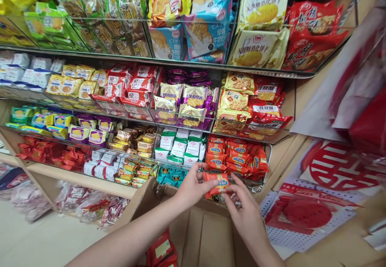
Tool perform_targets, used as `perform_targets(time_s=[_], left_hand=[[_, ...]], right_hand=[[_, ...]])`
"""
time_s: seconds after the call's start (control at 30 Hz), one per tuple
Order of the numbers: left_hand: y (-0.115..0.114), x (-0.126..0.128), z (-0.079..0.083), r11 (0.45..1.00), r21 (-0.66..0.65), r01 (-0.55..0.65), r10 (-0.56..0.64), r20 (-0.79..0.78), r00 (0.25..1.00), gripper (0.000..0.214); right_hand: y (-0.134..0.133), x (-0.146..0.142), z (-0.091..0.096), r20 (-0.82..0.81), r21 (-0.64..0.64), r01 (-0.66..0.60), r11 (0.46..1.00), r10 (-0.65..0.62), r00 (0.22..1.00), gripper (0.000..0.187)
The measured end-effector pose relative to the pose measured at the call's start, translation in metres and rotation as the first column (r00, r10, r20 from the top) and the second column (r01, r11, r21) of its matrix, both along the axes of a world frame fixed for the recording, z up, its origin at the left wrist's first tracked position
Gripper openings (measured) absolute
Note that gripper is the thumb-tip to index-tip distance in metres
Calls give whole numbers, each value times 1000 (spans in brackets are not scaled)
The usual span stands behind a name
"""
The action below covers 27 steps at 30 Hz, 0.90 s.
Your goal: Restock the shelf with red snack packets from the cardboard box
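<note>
Between my two hands is a small red-orange snack packet [222, 181] with a blue label, held above an open cardboard box. My left hand [193, 184] grips its left end, thumb on the front face. At its right end, my right hand [241, 200] has thumb and fingers closed on the wrapper's edge. Just behind my hands, matching red-orange packets [238, 158] fill a shelf compartment. Several red packets [162, 249] lie at the left inside the cardboard box [212, 235].
Clear-fronted shelves [181, 124] hold rows of wrapped biscuits. White-and-green packets [177, 148] sit left of the red-orange ones. Hanging red decorations [301, 210] are at the right. Plastic-bagged goods [87, 204] lie under the lowest shelf, near the tiled floor [60, 239].
</note>
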<state>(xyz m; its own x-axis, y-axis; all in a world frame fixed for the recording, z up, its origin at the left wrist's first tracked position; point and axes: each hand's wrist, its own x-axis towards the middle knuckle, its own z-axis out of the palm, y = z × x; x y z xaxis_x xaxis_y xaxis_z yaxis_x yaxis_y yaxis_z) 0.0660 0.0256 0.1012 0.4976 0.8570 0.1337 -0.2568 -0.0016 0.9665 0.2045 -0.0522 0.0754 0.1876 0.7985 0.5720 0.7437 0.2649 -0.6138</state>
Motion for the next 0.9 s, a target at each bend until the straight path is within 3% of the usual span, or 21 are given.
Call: perform_targets(time_s=[0.2,0.3,0.37,0.43,0.5,0.53,0.73,0.9], left_hand=[[7,13,17,991,97,-88,89,-5,996,45],[11,14,13,945,274,-177,220,-137,966,38],[14,13,9,832,520,-194,353,-226,908,35],[19,11,6,644,752,-139,488,-265,832,36],[23,10,7,468,883,-34,598,-289,748,38],[25,10,8,412,911,24,641,-308,703,39],[38,16,16,266,928,261,826,-359,435,51],[52,25,20,234,919,319,872,-343,349,59]], right_hand=[[30,18,10,-116,88,139,986,-128,985,18],[53,27,21,-172,148,191,970,-165,971,22],[69,31,30,-127,179,205,962,-184,975,21],[83,32,37,-20,212,207,955,-208,978,19],[94,31,44,119,235,201,951,-233,965,19],[99,30,47,196,237,201,950,-250,948,19],[117,20,60,572,214,369,904,-422,703,27],[120,17,63,673,174,433,884,-428,603,28]])
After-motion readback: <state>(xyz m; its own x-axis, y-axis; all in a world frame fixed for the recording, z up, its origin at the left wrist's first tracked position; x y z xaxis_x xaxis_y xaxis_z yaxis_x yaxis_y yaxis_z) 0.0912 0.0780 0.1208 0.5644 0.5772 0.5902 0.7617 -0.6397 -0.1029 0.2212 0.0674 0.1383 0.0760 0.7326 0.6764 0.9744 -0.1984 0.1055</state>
